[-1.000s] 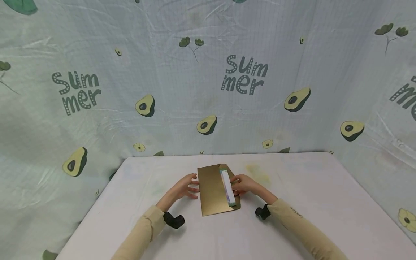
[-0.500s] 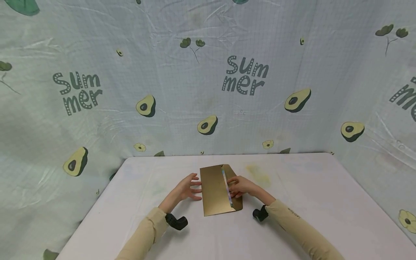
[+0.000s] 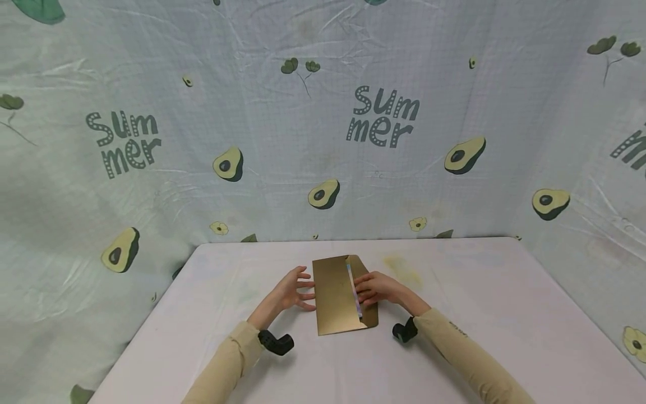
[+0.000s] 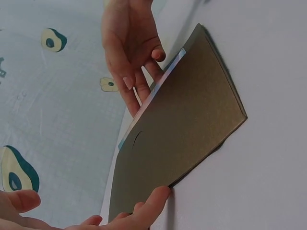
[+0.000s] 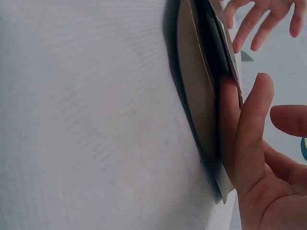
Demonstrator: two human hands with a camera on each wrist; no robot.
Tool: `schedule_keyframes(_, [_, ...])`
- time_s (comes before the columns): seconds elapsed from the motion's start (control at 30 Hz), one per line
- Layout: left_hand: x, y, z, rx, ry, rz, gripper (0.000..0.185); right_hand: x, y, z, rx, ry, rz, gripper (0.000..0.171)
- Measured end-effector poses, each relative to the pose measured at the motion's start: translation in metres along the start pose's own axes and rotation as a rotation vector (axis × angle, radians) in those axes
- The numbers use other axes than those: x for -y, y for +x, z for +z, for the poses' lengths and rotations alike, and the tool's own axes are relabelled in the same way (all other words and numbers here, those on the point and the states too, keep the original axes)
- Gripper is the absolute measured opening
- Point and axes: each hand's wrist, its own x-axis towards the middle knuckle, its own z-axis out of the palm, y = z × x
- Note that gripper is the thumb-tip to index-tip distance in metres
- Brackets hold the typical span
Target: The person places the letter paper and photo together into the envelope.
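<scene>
Two bare hands work one flat gold-brown paper envelope (image 3: 337,296), which lies on the white tabletop (image 3: 479,314) near the middle of its width, closer to the far edge than to the near one. I read the left hand (image 3: 292,292) at the envelope's left long edge: its fingers are spread and nearly straight, and in the left wrist view a fingertip (image 4: 158,196) touches the near corner of that edge, gripping nothing. The right hand (image 3: 375,287) sits at the envelope's right long edge, where the flap side is. From the right wrist view its fingers (image 5: 244,139) lie extended along the edge and one is tucked against the opening; I log them as pressing, not curled round anything. A thin pale strip with bluish print (image 3: 355,292) shows along that same right edge, mostly inside the envelope; the left wrist view shows it as a narrow light line (image 4: 165,76) just under the right hand's fingers. Both forearms wear tan long sleeves (image 3: 464,348), each with a small black wrist-mounted camera (image 3: 275,342) just behind the hand. A pale green cloth backdrop printed with avocados and the word "Summer" (image 3: 323,112) hangs behind the table's far edge and along both sides. A faint yellowish stain (image 3: 401,268) marks the tabletop just right of the envelope, toward the far edge.
</scene>
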Motion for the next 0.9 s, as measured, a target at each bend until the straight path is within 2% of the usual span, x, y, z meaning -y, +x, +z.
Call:
schedule_keyframes(0.37, [-0.001,0.003,0.0,0.008,-0.032,-0.003,0.063,0.001,0.002,-0.004,0.061,0.084,-0.005,0.044])
schedule_keyframes(0.57, [0.0,0.003,0.0,0.016,-0.022,0.01,0.062,0.005,-0.005,-0.006,0.065,0.006,-0.027,0.047])
schedule_keyframes(0.77, [0.005,-0.008,-0.002,0.042,-0.022,0.032,0.061,0.0,-0.022,-0.012,0.059,-0.032,-0.025,0.051])
schedule_keyframes(0.9, [0.007,-0.018,-0.006,0.058,0.021,0.059,0.062,-0.006,-0.038,-0.02,0.062,-0.035,-0.047,0.052])
